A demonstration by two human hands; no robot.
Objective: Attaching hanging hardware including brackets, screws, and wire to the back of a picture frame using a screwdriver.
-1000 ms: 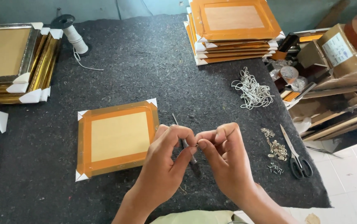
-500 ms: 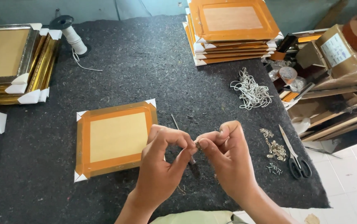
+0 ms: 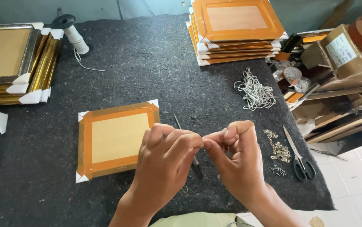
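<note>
Left hand (image 3: 164, 153) and right hand (image 3: 235, 155) meet fingertip to fingertip above the desk (image 3: 147, 59), fingers pressed together, pinching something tiny between them, likely thin cord; too small to tell. Pinch point sits between the hands, equally near both. Thin dark tool (image 3: 187, 143) lies under them, long axis running away from the person. Orange frame (image 3: 115, 138) just left. Versus earlier frame: hands slightly lower, same pinch.

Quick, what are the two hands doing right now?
Left hand: closed, fingertips pinched on something too small to make out.
Right hand: closed, pinching the same tiny thing where both hands meet, above the dark table.
</note>
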